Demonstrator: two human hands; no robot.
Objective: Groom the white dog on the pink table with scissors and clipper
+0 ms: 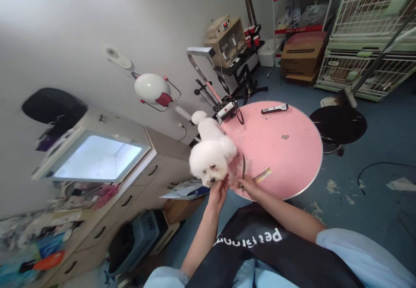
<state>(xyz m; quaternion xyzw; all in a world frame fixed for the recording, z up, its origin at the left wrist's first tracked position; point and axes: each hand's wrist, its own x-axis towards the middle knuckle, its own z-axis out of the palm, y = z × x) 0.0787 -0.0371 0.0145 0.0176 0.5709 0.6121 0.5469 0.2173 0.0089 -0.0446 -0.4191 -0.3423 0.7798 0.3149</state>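
Observation:
A fluffy white dog [212, 149] stands at the left edge of a round pink grooming table [292, 149], its head turned towards me. My left hand [220, 189] is closed at the dog's chin, fingers against the fur under its muzzle. In my right hand [247, 186] is a pair of curved grooming scissors [244, 165], blades pointing away from me over the tabletop. The finger loops are mostly hidden by the hand. Just right of that hand lies a metal comb [262, 174]. Farther off on the table rests a black and white hair clipper [274, 108].
A grooming arm [204, 73] with a tool holder [224, 105] rises at the table's far left. A black round stool [338, 124] stands to the right. Drawers [126, 199] and a blue pet carrier [146, 231] are at left. White cages [367, 41] stand at back right.

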